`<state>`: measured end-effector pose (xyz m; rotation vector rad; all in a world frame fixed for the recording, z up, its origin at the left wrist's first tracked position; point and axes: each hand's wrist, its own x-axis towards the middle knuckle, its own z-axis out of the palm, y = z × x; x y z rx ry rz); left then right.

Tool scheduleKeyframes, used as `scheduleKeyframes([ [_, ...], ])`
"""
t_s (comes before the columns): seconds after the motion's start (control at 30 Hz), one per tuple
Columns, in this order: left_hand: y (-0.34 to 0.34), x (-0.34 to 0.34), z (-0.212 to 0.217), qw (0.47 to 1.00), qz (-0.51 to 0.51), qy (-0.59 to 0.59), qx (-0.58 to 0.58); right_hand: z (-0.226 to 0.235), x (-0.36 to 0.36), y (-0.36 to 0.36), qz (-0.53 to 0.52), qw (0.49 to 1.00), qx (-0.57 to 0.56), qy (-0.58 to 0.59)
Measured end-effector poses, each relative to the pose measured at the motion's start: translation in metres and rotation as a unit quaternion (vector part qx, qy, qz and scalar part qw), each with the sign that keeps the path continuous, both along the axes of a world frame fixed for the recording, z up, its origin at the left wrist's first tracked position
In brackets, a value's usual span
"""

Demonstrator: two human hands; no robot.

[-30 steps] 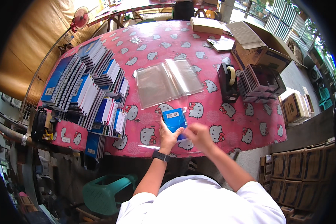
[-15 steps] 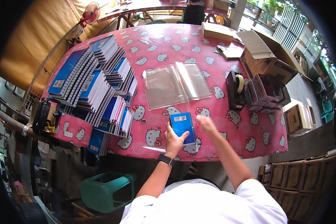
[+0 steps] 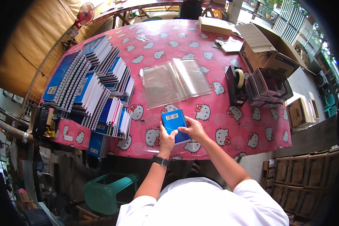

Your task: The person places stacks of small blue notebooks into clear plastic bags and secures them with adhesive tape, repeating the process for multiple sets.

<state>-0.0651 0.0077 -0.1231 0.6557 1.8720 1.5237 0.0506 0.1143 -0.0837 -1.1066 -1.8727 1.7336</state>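
The right hand [image 3: 193,129] has closed in; with the left hand [image 3: 167,138], it grasps the notebook [image 3: 173,123] by 2 sides, near the table's [image 3: 239,128] front edge. Likely adjusting; next calls for steady fingers.

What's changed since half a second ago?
The right hand, then off to the right of the blue notebook, has moved left and now touches its right side; whether it grips is unclear. Nothing let go. Unchanged: left hand holding the notebook; clear plastic sleeves, notebook stacks and tape dispenser in place on the table.
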Motion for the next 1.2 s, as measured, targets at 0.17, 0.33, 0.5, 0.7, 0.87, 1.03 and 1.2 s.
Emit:
scheduleKeyframes([
  [0.17,-0.005,0.003,0.005,0.999,0.035,0.012,0.035,0.011,-0.004,-0.014,0.015,0.987,0.129,-0.092],
  [0.33,0.0,-0.002,0.008,1.0,0.016,0.024,0.012,0.002,-0.009,-0.017,-0.05,0.995,0.082,-0.013],
  [0.5,0.004,-0.002,0.019,0.985,0.008,-0.132,0.107,0.011,-0.003,-0.008,0.011,0.993,0.063,-0.1],
  [0.7,0.004,0.0,-0.002,0.997,0.044,-0.016,0.054,0.016,-0.009,-0.03,0.121,0.846,0.45,-0.259],
  [0.87,-0.011,-0.013,0.001,0.972,0.025,0.232,-0.03,0.023,-0.008,-0.028,0.178,0.825,0.459,-0.278],
  [1.03,-0.066,-0.047,0.001,0.845,0.06,0.498,-0.184,0.024,-0.006,-0.027,0.178,0.837,0.434,-0.281],
  [1.2,-0.068,-0.042,0.039,0.959,0.204,-0.194,0.02,0.026,-0.007,-0.024,0.172,0.836,0.442,-0.276],
])
